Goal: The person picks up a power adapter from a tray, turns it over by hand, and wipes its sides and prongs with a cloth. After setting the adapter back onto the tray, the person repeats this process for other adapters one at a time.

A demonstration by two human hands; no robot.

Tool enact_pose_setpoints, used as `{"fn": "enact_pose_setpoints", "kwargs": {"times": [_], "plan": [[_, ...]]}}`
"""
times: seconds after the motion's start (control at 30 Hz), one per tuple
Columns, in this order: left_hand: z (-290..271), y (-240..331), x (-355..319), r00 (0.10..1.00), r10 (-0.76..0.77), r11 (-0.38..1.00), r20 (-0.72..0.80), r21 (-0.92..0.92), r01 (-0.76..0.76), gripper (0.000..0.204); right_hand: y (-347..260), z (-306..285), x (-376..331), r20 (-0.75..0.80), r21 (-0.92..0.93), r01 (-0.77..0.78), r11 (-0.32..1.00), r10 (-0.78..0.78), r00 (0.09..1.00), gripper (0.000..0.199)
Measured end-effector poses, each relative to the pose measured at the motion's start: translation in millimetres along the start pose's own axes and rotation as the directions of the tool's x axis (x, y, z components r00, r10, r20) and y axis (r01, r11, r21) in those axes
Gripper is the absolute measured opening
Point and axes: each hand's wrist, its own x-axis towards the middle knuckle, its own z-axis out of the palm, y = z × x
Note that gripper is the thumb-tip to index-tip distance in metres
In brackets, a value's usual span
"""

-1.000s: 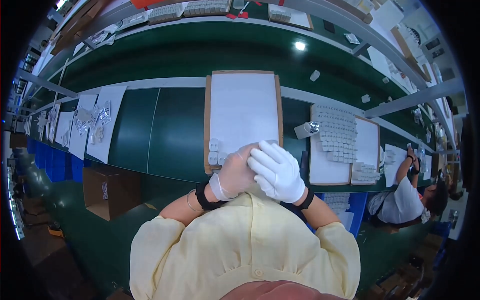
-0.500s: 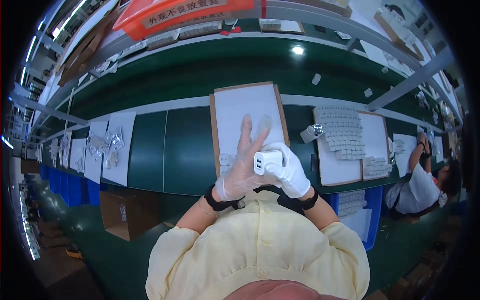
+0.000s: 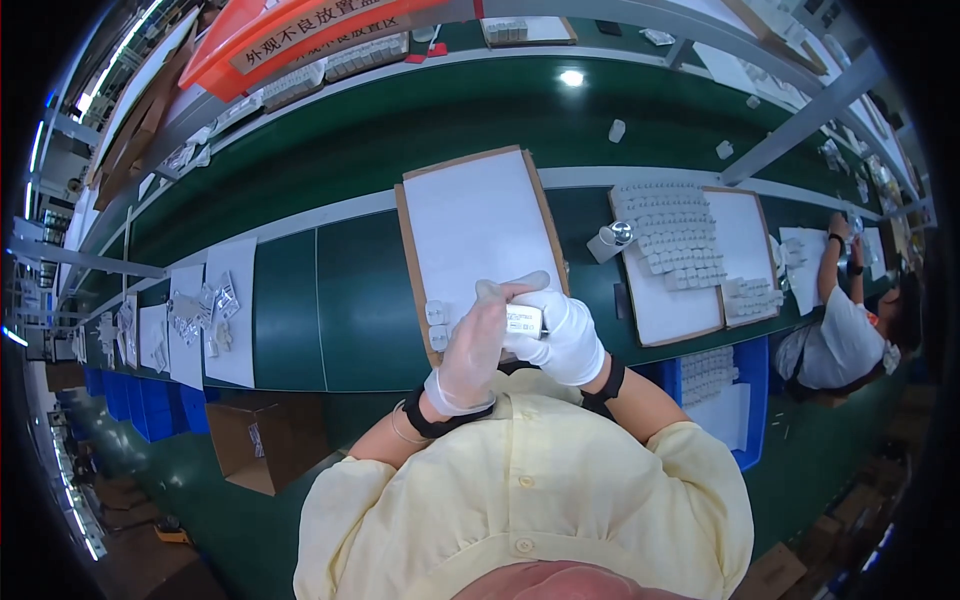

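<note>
Between my two hands, in front of my chest, is a white USB wall charger (image 3: pixel 523 320), its face with small grey print turned up. My left hand (image 3: pixel 470 350), in a thin translucent glove, is closed against the charger's left side, its fingers bent over the far end. From the right, my right hand (image 3: pixel 570 340), in a white glove, grips the charger; its fingertips are partly hidden. Just beyond my hands lies a cardboard-edged board covered with white paper (image 3: pixel 480 220). Two small white chargers (image 3: pixel 437 324) sit at its near left corner.
To the right, rows of white chargers (image 3: pixel 670 235) stand on another board beside a shiny-topped cylinder (image 3: pixel 610 241). A blue bin (image 3: pixel 752 430) is below the bench edge. An orange bin (image 3: pixel 300 45) sits on the shelf overhead. At far right a co-worker (image 3: pixel 840 340) sits.
The charger has turned: its port end faced me before, and now its printed face shows. My left fingers, spread upward earlier, have folded over it. The whole view has shifted slightly.
</note>
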Motion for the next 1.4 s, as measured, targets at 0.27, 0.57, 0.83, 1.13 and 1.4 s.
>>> {"fn": "enact_pose_setpoints", "kwargs": {"times": [0.27, 0.57, 0.83, 1.13, 1.4], "plan": [[-11, -47, 1, 0.892, 0.45, 0.838, 0.033, 0.33, -0.435, 0.058, -14, -1, -13, -0.015, 0.22, -0.309, 0.925, 0.32, 0.947, 0.02], [-14, -35, 6, 0.775, 0.625, 0.595, 0.091, 0.587, -0.549, 0.058, -26, -4, -8, 0.059, 0.523, -0.483, 0.703, 0.535, 0.843, 0.035], [-16, -37, 3, 0.886, 0.438, 0.815, 0.15, 0.349, -0.462, 0.05, -10, -1, -25, -0.047, 0.287, -0.322, 0.902, 0.349, 0.936, 0.04], [-18, -31, 4, 0.75, 0.614, 0.554, 0.245, 0.544, -0.631, 0.054, -3, -6, -25, 0.064, 0.638, -0.37, 0.675, 0.432, 0.899, 0.044], [-10, -26, -3, 0.951, 0.31, 0.95, 0.006, 0.018, -0.31, 0.058, -7, -10, -27, 0.087, 0.619, -0.365, 0.695, 0.401, 0.912, 0.058]]}}
